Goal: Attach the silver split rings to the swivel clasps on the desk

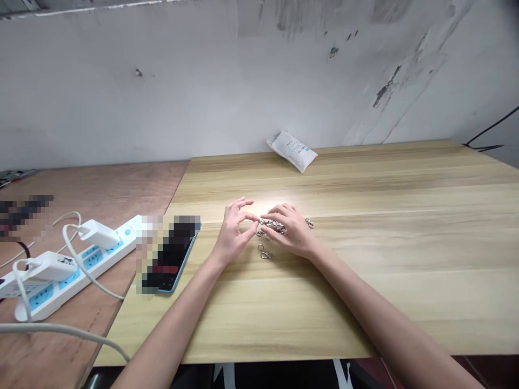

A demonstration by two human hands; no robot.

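Thumb and index finger of my left hand (236,229) are pinched together at the end of a small silver swivel clasp (265,222), its other fingers raised. From the other side my right hand (294,229) curves over the same clasp, index finger and thumb closing around it. Partly hidden beneath the right hand lies a small pile of silver clasps and rings (280,229). Nearer to me on the table are a loose ring (260,247) and a clasp (266,255). One more clasp with a ring (310,222) sits just right of the right hand.
A phone (172,256), partly blurred out, lies left of my left forearm. Beyond it, a white power strip (83,270) with plugged-in chargers and cables rests on a brown board (121,183). A white plastic packet (292,150) is by the wall, at the back of the wooden table (405,243).
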